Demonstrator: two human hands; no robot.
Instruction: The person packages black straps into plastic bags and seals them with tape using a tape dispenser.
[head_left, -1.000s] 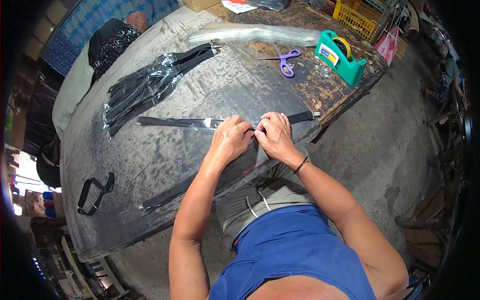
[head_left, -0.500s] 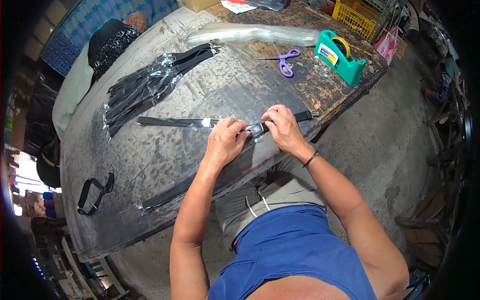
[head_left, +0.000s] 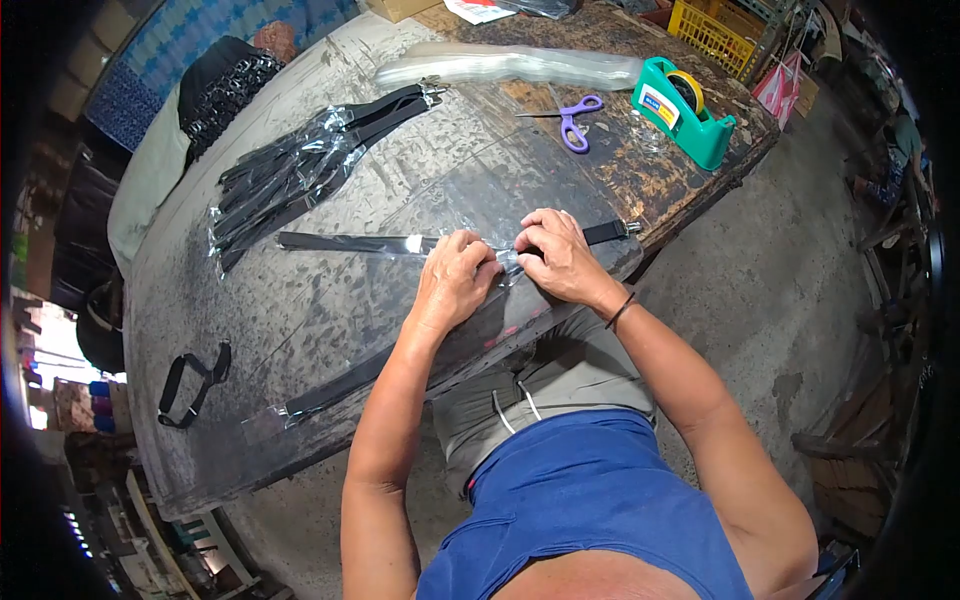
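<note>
Head cam: left hand [head_left: 455,277] & right hand [head_left: 558,255] both pinching strap [head_left: 345,242] in clear sleeve on desk [head_left: 300,310]; right hand back nearer left vs moment ago, sleeve opening likely being closed.

We see a black strap [head_left: 345,243] in a clear, glinting sleeve [head_left: 470,245] on a grey, scuffed table [head_left: 300,310] that turns brown at its far end. The scissors [head_left: 574,122] are purple, the tape dispenser [head_left: 683,111] teal with a yellow roll, the crate [head_left: 718,35] yellow.
</note>
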